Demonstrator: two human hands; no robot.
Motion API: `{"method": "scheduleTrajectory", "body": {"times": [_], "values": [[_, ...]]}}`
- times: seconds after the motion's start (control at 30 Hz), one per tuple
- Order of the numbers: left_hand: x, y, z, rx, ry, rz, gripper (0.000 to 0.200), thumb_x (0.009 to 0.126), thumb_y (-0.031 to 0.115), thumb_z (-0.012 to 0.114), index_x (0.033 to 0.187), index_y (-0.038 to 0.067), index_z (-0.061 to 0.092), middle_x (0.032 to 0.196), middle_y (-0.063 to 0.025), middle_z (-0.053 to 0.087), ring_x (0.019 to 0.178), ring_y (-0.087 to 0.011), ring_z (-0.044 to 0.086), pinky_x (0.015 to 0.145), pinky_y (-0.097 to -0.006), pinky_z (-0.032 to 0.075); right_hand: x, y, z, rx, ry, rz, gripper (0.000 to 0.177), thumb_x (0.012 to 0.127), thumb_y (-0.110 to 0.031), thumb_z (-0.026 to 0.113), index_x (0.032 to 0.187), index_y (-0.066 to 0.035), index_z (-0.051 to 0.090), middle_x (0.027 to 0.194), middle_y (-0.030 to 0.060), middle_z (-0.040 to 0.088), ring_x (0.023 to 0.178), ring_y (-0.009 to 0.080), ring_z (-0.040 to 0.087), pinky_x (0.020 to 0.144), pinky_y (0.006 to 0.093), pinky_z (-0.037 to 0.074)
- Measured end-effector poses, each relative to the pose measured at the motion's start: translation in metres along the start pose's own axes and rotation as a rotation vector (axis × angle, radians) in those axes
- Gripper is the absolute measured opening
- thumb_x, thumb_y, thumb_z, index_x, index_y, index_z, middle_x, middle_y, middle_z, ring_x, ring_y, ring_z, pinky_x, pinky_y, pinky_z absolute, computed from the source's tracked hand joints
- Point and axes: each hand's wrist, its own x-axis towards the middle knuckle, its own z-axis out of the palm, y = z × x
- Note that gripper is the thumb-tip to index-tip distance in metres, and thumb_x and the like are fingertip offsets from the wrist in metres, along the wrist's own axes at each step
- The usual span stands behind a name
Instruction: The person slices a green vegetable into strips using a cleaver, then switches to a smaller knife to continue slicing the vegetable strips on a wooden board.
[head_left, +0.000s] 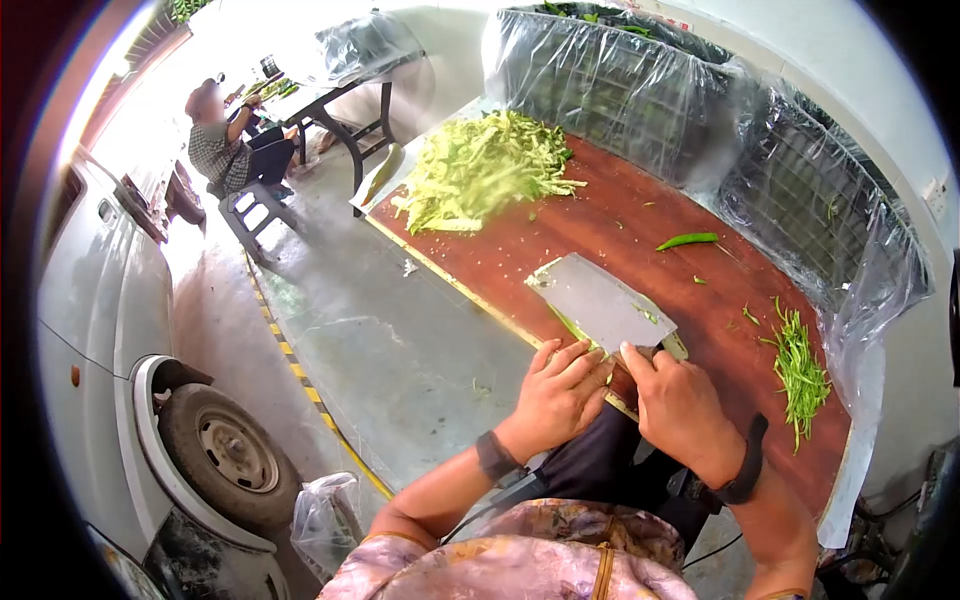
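Note:
My right hand is closed around the handle of a cleaver, thumb along the back of its blade. The wide grey cleaver lies low over the red-brown table, small green bits stuck to it. My left hand is beside the blade at the table's near edge, fingers bent together over a green vegetable, which shows as a thin strip along the blade and is mostly hidden. A whole green chili pepper lies beyond the cleaver. Thin green shreds are heaped to the right.
A big pile of pale green cut strips covers the table's far left end, beside a long green vegetable. Plastic-covered crates line the back. Another person sits at a far table. A vehicle stands left.

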Motion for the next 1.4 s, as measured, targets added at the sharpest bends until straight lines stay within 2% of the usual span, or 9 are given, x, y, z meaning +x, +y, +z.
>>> {"method": "scheduleTrajectory", "body": {"times": [0.2,0.3,0.53,0.6,0.73,0.83,0.97,1.07,1.4], "values": [[0.001,0.002,-0.003,0.017,-0.035,-0.007,0.037,0.081,0.017,0.066,0.117,0.009,0.067,0.117,-0.0082,0.061,0.116,-0.0268,0.056,0.103,-0.047,0.039,0.006,0.015,-0.02,-0.004,0.186,0.08,0.048,0.083,-0.005,0.059,0.131,-0.003,0.056,0.087,0.0205,0.063,0.078,0.0372,0.066,0.069,0.0449,0.055],[0.01,-0.011,-0.013,-0.178,-0.09,-0.042,0.037,0.078,0.009,0.061,0.114,0.009,0.067,0.118,-0.0095,0.061,0.117,-0.0274,0.055,0.103,-0.0463,0.039,-0.009,0.022,-0.034,0.022,0.168,0.102,0.05,0.084,-0.006,0.059,0.134,-0.004,0.056,0.088,0.0204,0.062,0.078,0.0386,0.064,0.069,0.0467,0.053],[0.061,-0.058,-0.029,-0.041,-0.043,0.008,0.055,0.069,0.0,0.052,0.122,0.008,0.062,0.12,-0.0141,0.062,0.121,-0.0344,0.054,0.106,-0.0482,0.038,-0.05,0.025,-0.042,0.056,0.163,0.168,0.05,0.084,-0.006,0.062,0.133,-0.005,0.057,0.089,0.0193,0.062,0.077,0.0394,0.063,0.069,0.049,0.05],[0.065,-0.066,-0.029,-0.01,-0.195,-0.013,0.06,0.068,0.001,0.052,0.127,0.008,0.059,0.122,-0.016,0.062,0.123,-0.0352,0.054,0.108,-0.0488,0.037,-0.059,0.022,-0.044,0.062,0.143,0.192,0.05,0.083,-0.007,0.063,0.133,-0.005,0.057,0.09,0.019,0.062,0.077,0.0392,0.063,0.068,0.0488,0.051],[0.056,-0.055,-0.036,0.06,-0.182,-0.097,0.042,0.075,0.012,0.064,0.116,0.007,0.061,0.097,-0.0113,0.067,0.099,-0.032,0.061,0.091,-0.0452,0.044,-0.073,0.017,-0.042,0.111,0.098,0.227,0.053,0.08,-0.004,0.067,0.132,-0.005,0.058,0.09,0.0191,0.062,0.078,0.0399,0.062,0.068,0.0481,0.049],[0.036,-0.041,-0.032,0.186,-0.019,-0.218,0.039,0.079,0.027,0.072,0.111,0.008,0.063,0.091,-0.0105,0.067,0.089,-0.0301,0.063,0.083,-0.0423,0.045,-0.077,0.016,-0.037,0.106,0.11,0.19,0.051,0.082,-0.006,0.065,0.132,-0.005,0.058,0.088,0.0175,0.062,0.077,0.0378,0.063,0.067,0.0468,0.051],[0.023,-0.01,-0.032,0.276,-0.001,-0.284,0.044,0.08,0.043,0.076,0.102,0.007,0.064,0.085,-0.0086,0.066,0.08,-0.0279,0.063,0.072,-0.0398,0.043,-0.074,0.008,-0.029,0.075,0.115,0.101,0.048,0.084,-0.008,0.06,0.131,-0.005,0.059,0.086,0.016,0.062,0.076,0.0348,0.065,0.067,0.0451,0.053],[0.015,0.005,-0.032,0.238,-0.015,-0.233,0.043,0.08,0.043,0.076,0.101,0.008,0.064,0.082,-0.0075,0.064,0.078,-0.0275,0.062,0.072,-0.0392,0.042,-0.074,0.0,-0.03,0.076,0.05,0.087,0.047,0.083,-0.008,0.059,0.13,-0.005,0.06,0.085,0.0162,0.062,0.077,0.0338,0.065,0.068,0.0445,0.054],[-0.008,-0.005,-0.024,0.241,0.007,-0.069,0.028,0.077,0.011,0.07,0.104,0.014,0.069,0.092,-0.0037,0.059,0.087,-0.0228,0.057,0.08,-0.039,0.043,-0.079,-0.018,-0.041,0.033,-0.051,0.09,0.047,0.082,-0.006,0.061,0.129,-0.002,0.06,0.081,0.0178,0.058,0.074,0.035,0.063,0.068,0.0449,0.052]]}}
